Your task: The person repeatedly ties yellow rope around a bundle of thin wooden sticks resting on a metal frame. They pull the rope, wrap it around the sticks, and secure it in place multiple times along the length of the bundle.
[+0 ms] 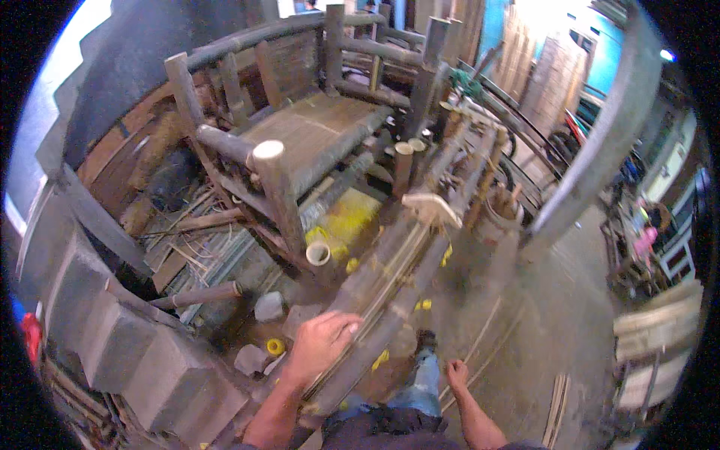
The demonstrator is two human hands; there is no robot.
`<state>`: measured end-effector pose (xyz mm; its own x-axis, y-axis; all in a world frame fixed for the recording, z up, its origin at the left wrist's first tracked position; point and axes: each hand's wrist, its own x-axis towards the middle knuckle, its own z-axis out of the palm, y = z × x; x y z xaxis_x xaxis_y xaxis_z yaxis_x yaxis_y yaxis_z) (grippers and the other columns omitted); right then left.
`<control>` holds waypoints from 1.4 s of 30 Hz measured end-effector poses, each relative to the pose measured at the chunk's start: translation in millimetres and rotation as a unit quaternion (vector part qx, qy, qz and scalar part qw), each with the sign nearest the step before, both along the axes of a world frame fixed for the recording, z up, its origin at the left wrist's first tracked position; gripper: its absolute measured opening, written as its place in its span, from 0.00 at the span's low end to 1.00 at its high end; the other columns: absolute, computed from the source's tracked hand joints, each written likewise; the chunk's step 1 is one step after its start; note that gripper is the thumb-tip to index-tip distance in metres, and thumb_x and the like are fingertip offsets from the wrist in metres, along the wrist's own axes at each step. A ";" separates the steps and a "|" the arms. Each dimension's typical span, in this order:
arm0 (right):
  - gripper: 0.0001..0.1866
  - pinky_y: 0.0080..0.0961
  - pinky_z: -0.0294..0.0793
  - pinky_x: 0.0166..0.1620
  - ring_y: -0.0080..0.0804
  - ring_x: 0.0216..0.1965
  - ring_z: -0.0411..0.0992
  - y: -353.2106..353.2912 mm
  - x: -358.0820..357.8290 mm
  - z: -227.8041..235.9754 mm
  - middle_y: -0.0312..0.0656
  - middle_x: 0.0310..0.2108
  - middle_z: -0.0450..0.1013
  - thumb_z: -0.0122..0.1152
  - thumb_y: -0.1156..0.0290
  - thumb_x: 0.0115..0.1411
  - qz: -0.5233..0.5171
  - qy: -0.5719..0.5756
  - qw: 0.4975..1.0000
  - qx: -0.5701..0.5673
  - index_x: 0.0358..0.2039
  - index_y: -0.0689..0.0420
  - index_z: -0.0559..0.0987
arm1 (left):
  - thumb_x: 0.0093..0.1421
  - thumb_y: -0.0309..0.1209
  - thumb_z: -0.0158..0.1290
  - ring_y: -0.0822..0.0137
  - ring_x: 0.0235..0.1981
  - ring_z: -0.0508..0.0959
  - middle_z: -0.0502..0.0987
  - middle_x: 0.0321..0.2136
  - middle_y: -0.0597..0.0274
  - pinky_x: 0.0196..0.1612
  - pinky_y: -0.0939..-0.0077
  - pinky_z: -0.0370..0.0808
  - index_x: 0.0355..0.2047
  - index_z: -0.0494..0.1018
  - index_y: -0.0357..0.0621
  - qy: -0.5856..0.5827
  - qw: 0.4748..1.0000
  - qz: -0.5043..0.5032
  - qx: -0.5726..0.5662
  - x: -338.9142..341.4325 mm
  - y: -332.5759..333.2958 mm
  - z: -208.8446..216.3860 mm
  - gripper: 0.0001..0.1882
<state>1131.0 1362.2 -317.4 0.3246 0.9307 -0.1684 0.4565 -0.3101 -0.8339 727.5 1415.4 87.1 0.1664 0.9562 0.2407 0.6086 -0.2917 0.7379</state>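
My left hand (324, 343) is over the near part of a long bamboo bench, its fingers curled together beside thin bamboo strips (390, 262) that lie along the top. Whatever those fingers may hold is hidden. Lower right, my right hand (456, 373) hangs closed beside my leg, above the floor. A thin pale strip (487, 321) runs close by it, but I cannot tell whether the hand grips it. Across the bench, farther up, sits a pale wooden crosspiece (433, 205), with the strips reaching toward it.
A bamboo armchair (300, 142) stands left of the bench. Concrete steps (142, 352) rise at the lower left. A yellow tape roll (275, 346) lies near stone blocks (270, 306). A bucket (499, 214) and a slanting post (600, 135) stand to the right, with stacked slats (656, 322) beyond.
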 end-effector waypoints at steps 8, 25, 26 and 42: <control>0.15 0.35 0.75 0.36 0.36 0.30 0.76 273.4 -80.5 234.9 0.44 0.29 0.77 0.57 0.65 0.58 0.354 0.075 0.927 0.094 0.41 0.61 0.79 | 0.58 0.37 0.55 0.52 0.41 0.78 0.78 0.36 0.55 0.44 0.61 0.73 0.37 0.78 0.45 0.183 0.935 0.251 -0.170 54.5 32.6 -53.4 0.12; 0.18 0.21 0.62 0.24 0.22 0.19 0.64 367.5 -108.3 342.6 0.34 0.17 0.68 0.51 0.57 0.65 0.473 0.394 0.783 -0.082 0.34 0.60 0.78 | 0.56 0.27 0.56 0.57 0.39 0.79 0.79 0.36 0.56 0.44 0.67 0.74 0.37 0.77 0.43 -0.004 0.867 0.498 -0.015 145.6 2.2 -1.9 0.08; 0.17 0.21 0.62 0.24 0.22 0.18 0.64 362.1 -116.8 338.7 0.34 0.16 0.68 0.52 0.57 0.65 0.473 0.408 0.774 -0.097 0.35 0.60 0.78 | 0.56 0.27 0.56 0.57 0.40 0.79 0.79 0.36 0.57 0.44 0.68 0.74 0.36 0.77 0.43 -0.052 0.860 0.505 -0.049 155.6 -6.6 -4.4 0.08; 0.20 0.20 0.56 0.19 0.22 0.12 0.55 366.1 -77.9 436.9 0.36 0.14 0.65 0.49 0.59 0.68 0.445 0.279 0.837 0.152 0.32 0.64 0.75 | 0.51 0.35 0.51 0.63 0.32 0.74 0.71 0.26 0.66 0.34 0.68 0.72 0.24 0.68 0.47 0.179 0.917 0.211 0.288 169.0 8.5 142.3 0.07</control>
